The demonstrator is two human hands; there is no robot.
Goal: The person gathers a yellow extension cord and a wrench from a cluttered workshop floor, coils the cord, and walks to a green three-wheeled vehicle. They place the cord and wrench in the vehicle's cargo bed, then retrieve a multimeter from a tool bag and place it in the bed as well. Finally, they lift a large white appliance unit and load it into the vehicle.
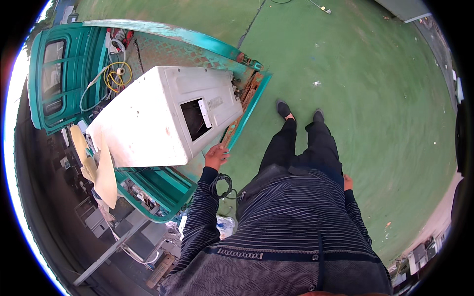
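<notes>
Your left hand (216, 156) rests at rear corner of large white metal box appliance (168, 116), lying on teal truck bed (163, 183); fingers curled on edge, grip uncertain. Right hand (347, 182) hangs idle, fingers' state unclear. Step judged: unloading, pre-pull. Next move needs two-handed purchase, rusted tailgate (247, 101) clearance.

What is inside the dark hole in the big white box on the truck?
The big white box has a rectangular opening in its side. Inside, only darkness and a few thin pale bars show; anything deeper is hidden. The left hand rests near its corner.
</notes>
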